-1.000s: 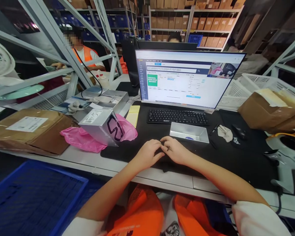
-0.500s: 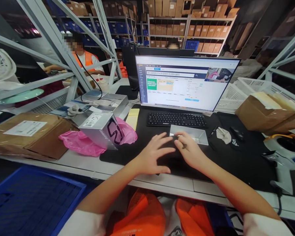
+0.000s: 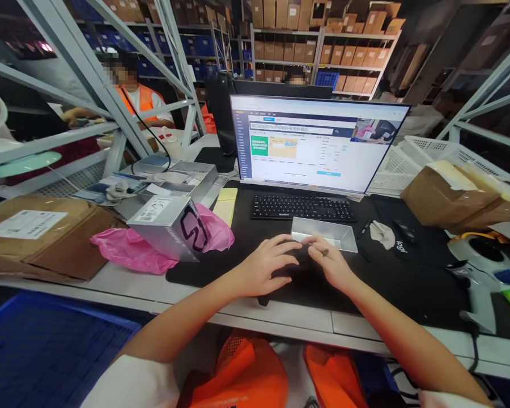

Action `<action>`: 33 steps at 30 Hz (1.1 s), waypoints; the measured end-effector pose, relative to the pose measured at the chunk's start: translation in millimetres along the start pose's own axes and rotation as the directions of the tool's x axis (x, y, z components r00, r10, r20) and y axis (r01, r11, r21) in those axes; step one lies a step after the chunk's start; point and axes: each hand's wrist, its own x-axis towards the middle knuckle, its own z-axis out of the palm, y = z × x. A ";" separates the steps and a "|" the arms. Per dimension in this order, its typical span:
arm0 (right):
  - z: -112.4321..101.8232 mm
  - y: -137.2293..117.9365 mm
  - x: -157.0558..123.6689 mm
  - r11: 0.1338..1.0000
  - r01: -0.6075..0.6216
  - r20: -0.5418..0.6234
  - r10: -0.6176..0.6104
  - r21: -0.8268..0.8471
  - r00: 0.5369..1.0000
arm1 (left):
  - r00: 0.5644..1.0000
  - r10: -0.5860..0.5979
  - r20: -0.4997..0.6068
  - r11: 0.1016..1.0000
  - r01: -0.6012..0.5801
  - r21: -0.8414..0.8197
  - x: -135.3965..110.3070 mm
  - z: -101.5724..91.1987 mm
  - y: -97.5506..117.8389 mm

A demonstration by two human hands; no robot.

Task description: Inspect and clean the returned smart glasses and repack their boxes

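Observation:
My left hand [image 3: 268, 267] hovers over the black desk mat [image 3: 221, 269], its fingers spread and palm down. Close to its fingertips is my right hand [image 3: 332, 267], fingers curled in and a ring on one finger; whatever they pinch, if anything, is hidden. Under the hands lies something black that blends into the mat, its dark tip [image 3: 263, 300] showing by the desk edge. Just beyond the fingers sits an open silver box part [image 3: 344, 237]. To the left stands a silver carton [image 3: 161, 233] with a black logo, against pink plastic [image 3: 131, 252].
A keyboard [image 3: 301, 208] and lit monitor [image 3: 297, 164] are ahead. Yellow paper [image 3: 225, 207] lies left of the keyboard; a mouse [image 3: 403, 231] and scanner [image 3: 480, 300] are right. Cardboard boxes [image 3: 76, 241] flank the desk. A blue crate [image 3: 55, 345] is below left. A co-worker [image 3: 142, 102] sits beyond the frame.
My left hand has lowered slightly and its fingers have drawn a little closer together. My right hand has shifted slightly, its fingers still curled. The view has turned slightly.

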 end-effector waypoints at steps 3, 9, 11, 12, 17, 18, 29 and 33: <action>-1.9 8.0 -15.5 0.999 -0.039 -0.047 0.040 0.028 0.998 | 0.996 0.085 -0.006 0.996 -0.085 -0.007 -0.1 1.8 0.9; -8.3 -4.1 -31.1 0.966 -0.163 0.018 0.162 0.201 0.987 | 0.981 0.184 -0.063 0.982 -0.186 -0.030 7.1 -2.4 10.7; -16.8 -8.1 -36.6 0.912 -0.198 0.027 0.202 0.359 0.979 | 0.967 0.234 -0.099 0.970 -0.238 -0.038 15.3 -12.6 18.8; -22.6 -9.6 -39.7 0.880 -0.203 0.043 0.204 0.429 0.978 | 0.957 0.259 -0.128 0.963 -0.265 -0.035 20.5 -19.0 23.0; -48.2 -14.2 -45.6 0.751 -0.428 0.374 0.258 0.502 0.891 | 0.951 0.073 -0.302 0.996 -0.085 -0.026 56.3 -30.9 29.8; -50.3 -15.5 -42.4 0.724 -0.465 0.375 0.299 0.510 0.877 | 0.951 0.000 -0.309 0.999 -0.011 -0.034 64.8 -25.2 27.0; -76.1 2.3 22.9 0.737 0.199 -0.541 0.257 0.646 0.801 | 0.792 -0.299 -0.533 0.868 -0.006 -0.496 114.9 41.0 -51.0; -78.9 32.3 40.1 0.867 0.056 -0.537 0.254 0.494 0.804 | 0.736 -0.597 -0.319 0.706 0.293 -0.645 117.3 60.6 -80.3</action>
